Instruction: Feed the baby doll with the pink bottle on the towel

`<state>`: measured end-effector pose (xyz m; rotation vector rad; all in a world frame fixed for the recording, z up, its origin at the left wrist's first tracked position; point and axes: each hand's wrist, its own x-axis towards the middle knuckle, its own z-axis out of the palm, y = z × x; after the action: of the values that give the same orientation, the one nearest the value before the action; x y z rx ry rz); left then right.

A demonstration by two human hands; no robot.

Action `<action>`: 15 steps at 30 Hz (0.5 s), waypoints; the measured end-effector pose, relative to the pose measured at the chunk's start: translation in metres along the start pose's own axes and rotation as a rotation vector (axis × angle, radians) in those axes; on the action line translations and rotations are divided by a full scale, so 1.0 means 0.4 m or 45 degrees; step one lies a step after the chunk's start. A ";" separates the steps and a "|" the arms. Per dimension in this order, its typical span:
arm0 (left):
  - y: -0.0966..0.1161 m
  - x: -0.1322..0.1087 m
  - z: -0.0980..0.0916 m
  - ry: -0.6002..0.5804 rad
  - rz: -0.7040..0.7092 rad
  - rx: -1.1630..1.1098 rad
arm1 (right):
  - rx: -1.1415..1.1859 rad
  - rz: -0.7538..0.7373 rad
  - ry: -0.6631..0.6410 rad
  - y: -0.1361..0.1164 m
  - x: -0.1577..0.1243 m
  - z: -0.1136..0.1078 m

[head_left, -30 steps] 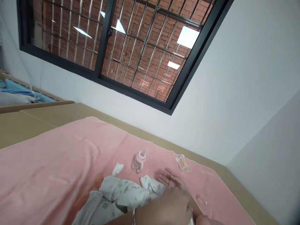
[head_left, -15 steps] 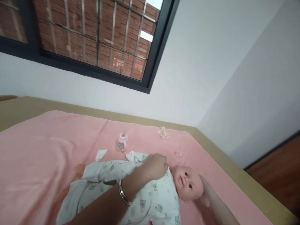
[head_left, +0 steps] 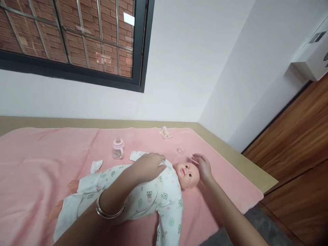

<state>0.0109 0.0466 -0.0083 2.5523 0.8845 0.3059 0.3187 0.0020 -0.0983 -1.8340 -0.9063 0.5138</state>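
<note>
Since half a second ago my right hand (head_left: 203, 166) has come out from under the doll's head and now hovers just beside its crown, fingers spread and holding nothing. My left hand (head_left: 150, 165) stays flat on the doll (head_left: 153, 194), palm pressing the upper chest and far shoulder, fingers loosely curled over the cloth rather than clamped.

One doll lies on its back on the pink blanket (head_left: 43, 160), head toward the right, dressed in a white printed sleepsuit, one sleeve trailing toward me. Blanket room is wide open to the left; to the right the blanket ends a short way past the head, then the tan mattress edge (head_left: 246, 164) and a drop to the floor beside a wooden panel (head_left: 297, 143).

Beyond the doll stand one pink bottle (head_left: 118, 148), upright, and near it two small white mittens, one (head_left: 96, 166) at left, the other (head_left: 135, 155) just beside my left fingertips. One small clear cap (head_left: 180, 150) lies near the head, and one crumpled wrapper (head_left: 164, 133) sits by the far blanket edge.
</note>
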 end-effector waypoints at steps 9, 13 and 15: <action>-0.044 0.058 0.036 0.095 -0.160 -0.003 | -0.959 -0.247 -0.523 -0.114 0.201 0.068; -0.044 0.083 0.080 0.082 -0.171 0.005 | -1.244 -0.301 -0.647 -0.174 0.197 0.112; -0.044 0.087 0.093 0.079 -0.178 0.005 | -1.315 -0.370 -0.623 -0.221 0.191 0.127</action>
<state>0.0408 0.0692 -0.0471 2.4805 1.0815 0.3420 0.3004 0.1117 -0.0363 -2.4389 -2.0024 0.3203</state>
